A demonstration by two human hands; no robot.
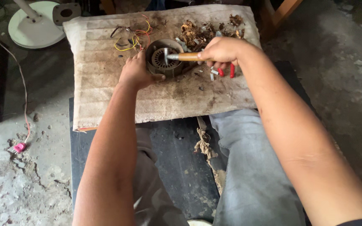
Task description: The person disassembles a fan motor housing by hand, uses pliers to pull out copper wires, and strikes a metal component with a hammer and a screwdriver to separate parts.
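Observation:
A round grey motor stator [162, 58] with a slotted core lies on a dirty cream cushion [105, 83]. My left hand [135, 72] grips the stator's near left rim and holds it steady. My right hand [222, 51] is closed on the wooden handle of a small hammer [184, 57], whose metal head sits over the stator's centre. Yellow and red wires [134, 38] trail from the stator's far side.
Red-handled pliers [226, 71] lie under my right hand. A heap of brown copper winding scraps [197, 33] sits at the cushion's far edge. A white fan base [36, 25] stands on the concrete floor at far left, with a thin cable and pink plug [19, 147].

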